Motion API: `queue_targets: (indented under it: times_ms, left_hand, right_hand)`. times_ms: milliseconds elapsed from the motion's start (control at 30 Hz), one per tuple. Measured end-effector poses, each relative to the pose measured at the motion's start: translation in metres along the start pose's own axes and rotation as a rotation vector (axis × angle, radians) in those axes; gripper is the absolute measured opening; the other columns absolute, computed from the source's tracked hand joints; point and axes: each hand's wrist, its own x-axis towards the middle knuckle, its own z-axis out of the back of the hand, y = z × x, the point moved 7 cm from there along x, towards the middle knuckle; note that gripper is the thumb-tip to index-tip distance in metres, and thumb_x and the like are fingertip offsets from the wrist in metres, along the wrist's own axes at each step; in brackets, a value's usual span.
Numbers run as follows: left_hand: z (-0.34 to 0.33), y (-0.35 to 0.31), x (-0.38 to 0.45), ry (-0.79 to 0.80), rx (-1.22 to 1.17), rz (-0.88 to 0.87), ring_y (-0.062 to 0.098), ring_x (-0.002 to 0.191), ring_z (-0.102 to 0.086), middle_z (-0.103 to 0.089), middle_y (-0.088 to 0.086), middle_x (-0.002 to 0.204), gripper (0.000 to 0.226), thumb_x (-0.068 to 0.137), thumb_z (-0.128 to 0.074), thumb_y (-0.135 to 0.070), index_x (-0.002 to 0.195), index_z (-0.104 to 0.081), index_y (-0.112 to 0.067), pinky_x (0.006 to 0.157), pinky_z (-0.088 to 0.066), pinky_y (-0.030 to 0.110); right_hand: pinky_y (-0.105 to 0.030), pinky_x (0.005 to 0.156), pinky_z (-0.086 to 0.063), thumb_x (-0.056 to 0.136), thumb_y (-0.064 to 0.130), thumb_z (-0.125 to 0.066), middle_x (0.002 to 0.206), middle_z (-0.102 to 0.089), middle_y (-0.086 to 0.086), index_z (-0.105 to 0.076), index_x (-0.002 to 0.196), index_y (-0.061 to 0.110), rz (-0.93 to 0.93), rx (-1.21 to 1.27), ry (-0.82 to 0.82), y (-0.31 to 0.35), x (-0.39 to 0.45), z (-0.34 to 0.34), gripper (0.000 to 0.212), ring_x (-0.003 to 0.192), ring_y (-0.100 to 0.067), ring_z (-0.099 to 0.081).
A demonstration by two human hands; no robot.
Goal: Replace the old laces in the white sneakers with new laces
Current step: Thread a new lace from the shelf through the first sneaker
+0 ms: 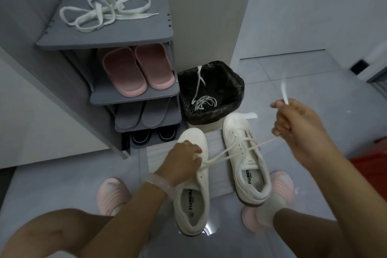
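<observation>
Two white sneakers stand on the floor between my feet. My left hand (184, 158) presses on the left sneaker (193, 192) at its eyelets and pinches a white lace (230, 150) there. That lace stretches taut across the right sneaker (246, 157) up to my right hand (293, 120), which is raised and closed on it; a blurred lace end sticks up above the fist. Thin old laces (204, 101) lie in the black-lined bin (234, 86). A wide white lace (104, 11) lies looped on top of the grey shoe rack (146, 33).
The shoe rack holds pink slippers (136, 69), grey slippers and dark shoes on lower shelves. A white ribbed mat (217, 174) lies under the sneakers. My feet wear pink slippers (112, 195). A red object (372, 163) sits at the right edge.
</observation>
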Motion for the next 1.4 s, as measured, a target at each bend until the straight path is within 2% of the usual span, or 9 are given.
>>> queue_targets:
  times_ms: [100, 233, 367, 467, 567, 700, 867, 1267, 1400]
  left_hand:
    - [-0.012, -0.01, 0.001, -0.015, 0.203, -0.007, 0.022, 0.119, -0.039, -0.044, 0.003, 0.126, 0.031, 0.089, -0.051, -0.028, 0.118, -0.058, -0.019, 0.098, -0.032, 0.031]
    - [-0.014, -0.018, 0.004, -0.039, 0.404, -0.016, 0.023, 0.117, -0.036, -0.043, 0.003, 0.122, 0.027, 0.088, -0.049, -0.025, 0.111, -0.061, -0.017, 0.094, -0.03, 0.031]
    - [-0.001, -0.026, 0.005, -0.067, -0.019, 0.092, 0.021, 0.1, -0.043, -0.048, -0.001, 0.099, 0.014, 0.091, -0.046, -0.022, 0.087, -0.056, -0.012, 0.081, -0.031, 0.031]
    - [0.037, -0.033, -0.003, -0.116, -0.674, 0.169, 0.017, 0.069, -0.048, -0.056, -0.003, 0.073, 0.021, 0.095, -0.041, -0.016, 0.074, -0.046, -0.014, 0.066, -0.037, 0.029]
    - [0.093, -0.051, -0.021, -0.214, -0.91, -0.037, 0.012, 0.054, -0.05, -0.049, -0.007, 0.048, 0.028, 0.098, -0.036, -0.015, 0.071, -0.041, -0.013, 0.07, -0.047, 0.031]
    - [0.111, -0.063, -0.043, -0.082, -0.763, -0.146, 0.005, 0.039, -0.039, -0.04, -0.007, 0.041, 0.03, 0.097, -0.038, -0.013, 0.068, -0.045, -0.013, 0.045, -0.042, 0.021]
    - [0.087, -0.027, -0.053, 0.177, -0.532, 0.009, 0.006, 0.038, -0.048, -0.052, -0.005, 0.044, 0.032, 0.098, -0.04, -0.02, 0.071, -0.054, -0.013, 0.045, -0.043, 0.019]
    - [0.069, -0.005, -0.062, 0.311, -0.389, 0.065, 0.006, 0.041, -0.049, -0.06, 0.001, 0.06, 0.027, 0.098, -0.037, -0.013, 0.082, -0.056, -0.025, 0.05, -0.045, 0.019]
    - [0.063, -0.008, -0.061, 0.376, -0.457, 0.068, 0.008, 0.076, -0.063, -0.065, -0.002, 0.092, 0.024, 0.094, -0.044, -0.007, 0.114, -0.056, -0.013, 0.072, -0.05, 0.015]
  right_hand:
    - [-0.024, 0.048, -0.035, 0.092, 0.013, -0.051, 0.057, -0.049, -0.006, -0.058, 0.076, 0.015, -0.039, -0.552, -0.052, -0.007, 0.007, 0.025, 0.018, 0.047, -0.014, -0.041]
    - [-0.023, 0.049, -0.041, 0.091, 0.028, -0.056, 0.068, -0.06, -0.005, -0.059, 0.099, 0.011, -0.188, -1.085, 0.138, -0.033, 0.005, 0.025, 0.019, 0.055, -0.015, -0.054]
    - [-0.03, 0.079, -0.043, 0.092, 0.032, -0.052, 0.109, -0.062, -0.01, -0.054, 0.12, 0.012, -0.092, -1.357, 0.164, -0.045, 0.009, 0.009, 0.034, 0.098, -0.023, -0.059]
    - [-0.029, 0.072, -0.041, 0.095, 0.031, -0.046, 0.094, -0.065, -0.007, -0.066, 0.096, 0.006, 0.039, -1.244, 0.231, -0.042, 0.0, -0.027, 0.032, 0.092, -0.023, -0.059]
    - [-0.014, 0.083, -0.041, 0.097, 0.042, -0.038, 0.088, -0.067, 0.012, -0.069, 0.098, 0.018, -0.17, -0.621, 0.539, -0.053, -0.034, -0.082, 0.039, 0.087, 0.0, -0.063]
    - [-0.035, 0.107, -0.03, 0.094, 0.051, -0.027, 0.103, -0.068, 0.007, -0.066, 0.102, 0.031, -0.241, 0.07, 0.827, -0.042, -0.061, -0.146, 0.044, 0.106, -0.005, -0.06]
    - [-0.026, 0.077, -0.054, 0.093, 0.026, -0.042, 0.083, -0.07, -0.003, -0.056, 0.098, 0.013, -0.294, 0.452, 0.633, -0.015, -0.04, -0.156, 0.02, 0.081, -0.015, -0.067]
    - [-0.033, 0.077, -0.053, 0.088, 0.021, -0.061, 0.092, -0.065, -0.011, -0.064, 0.101, 0.014, -0.19, -0.309, 0.648, -0.044, -0.054, -0.178, 0.015, 0.08, -0.018, -0.06]
    - [-0.02, 0.063, -0.049, 0.088, 0.002, -0.054, 0.08, -0.061, -0.001, -0.063, 0.092, 0.018, -0.111, -0.308, 0.595, -0.045, -0.053, -0.178, 0.019, 0.066, -0.01, -0.057]
